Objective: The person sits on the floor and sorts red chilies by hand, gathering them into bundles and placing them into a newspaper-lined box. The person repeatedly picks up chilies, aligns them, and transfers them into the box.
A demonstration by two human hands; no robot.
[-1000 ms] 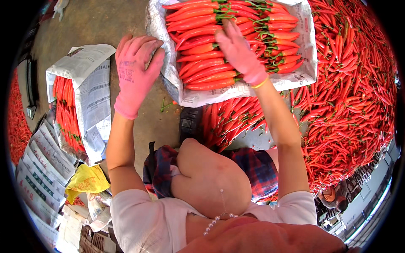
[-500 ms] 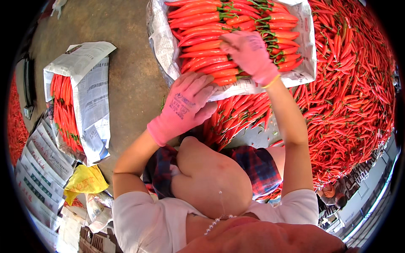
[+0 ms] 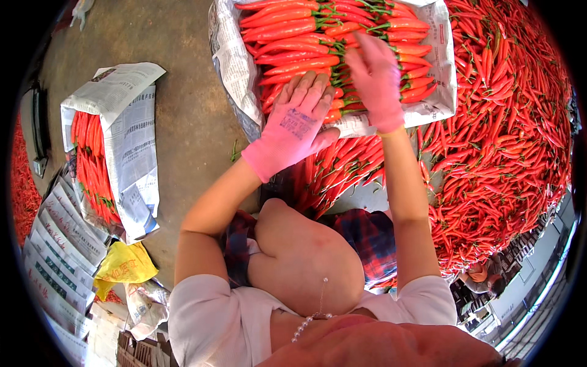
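A newspaper-lined box (image 3: 440, 73) holds red chilies (image 3: 287, 49) in neat rows with green stems turned inward. My left hand (image 3: 293, 125), in a pink glove, lies over the box's lower-left part, fingers stretched out on the chilies and thumb at the near edge. My right hand (image 3: 373, 85), also gloved and slightly blurred, is over the right half among the stems, its fingers apart and bent down toward the chilies, with nothing visible held in them.
A large heap of loose chilies (image 3: 501, 134) covers the right, with more below the box. At left stand another paper-wrapped pack (image 3: 131, 159), spread newspapers (image 3: 61, 257) and a yellow bag (image 3: 125, 263) on the concrete floor (image 3: 177, 49). A person (image 3: 477, 275) shows at lower right.
My left hand has moved right from beside the box onto the chilies' near-left rows. My right hand has shifted rightward, dipping and then rising a little, over the stems.
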